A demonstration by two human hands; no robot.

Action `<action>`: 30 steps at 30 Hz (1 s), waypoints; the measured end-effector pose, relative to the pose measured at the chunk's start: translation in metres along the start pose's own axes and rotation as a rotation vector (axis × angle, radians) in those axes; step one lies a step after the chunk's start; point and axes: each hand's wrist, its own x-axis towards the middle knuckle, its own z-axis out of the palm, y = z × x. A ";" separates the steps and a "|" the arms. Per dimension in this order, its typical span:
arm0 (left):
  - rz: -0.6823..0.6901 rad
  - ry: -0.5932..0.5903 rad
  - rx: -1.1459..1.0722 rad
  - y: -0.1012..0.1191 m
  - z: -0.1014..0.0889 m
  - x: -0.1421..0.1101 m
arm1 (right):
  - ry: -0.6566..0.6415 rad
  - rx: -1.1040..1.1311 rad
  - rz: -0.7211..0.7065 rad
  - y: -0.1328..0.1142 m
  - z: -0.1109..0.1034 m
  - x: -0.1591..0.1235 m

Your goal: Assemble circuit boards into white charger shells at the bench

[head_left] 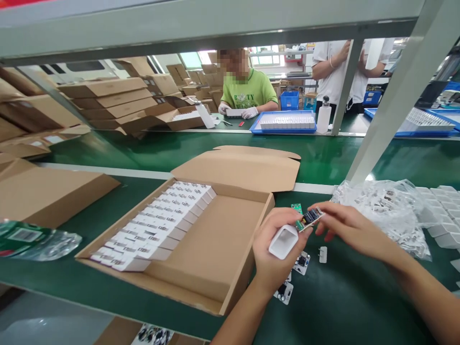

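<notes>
Many white plastic units fill part of our brown cardboard box; our left hand curls round one hollow white casing; our right hand pinches a green-and-black circuit board, not yet inside.

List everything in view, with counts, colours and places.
Hollow housing: one, white, in left hand
Circuit board: at least one, green and black, at right hand
Small boards: at least two, white and black, on green table
Small piece: one, white, below right hand
Open carton: one, brown, centre
Packed units: many, white, in open carton
Parts bag: one, clear, right
Rowed pieces: many, white, far right
Printed bag: one, partly green, left
Other cartons: several, brown, left
Trays and crates: several, blue, back
Bottles: two, white, back
People: at least two, green, white tops, back
Frame: one, grey, overhead
Hands: two, bare, front
</notes>
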 end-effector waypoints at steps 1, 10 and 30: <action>0.053 0.003 0.026 -0.001 0.001 0.000 | 0.032 0.173 -0.010 -0.005 -0.001 -0.003; 0.232 -0.071 0.226 0.001 0.006 0.000 | 0.352 0.435 -0.052 -0.018 0.016 -0.014; 0.087 -0.140 0.195 -0.004 -0.005 -0.001 | 0.394 0.048 -0.578 -0.023 0.028 -0.051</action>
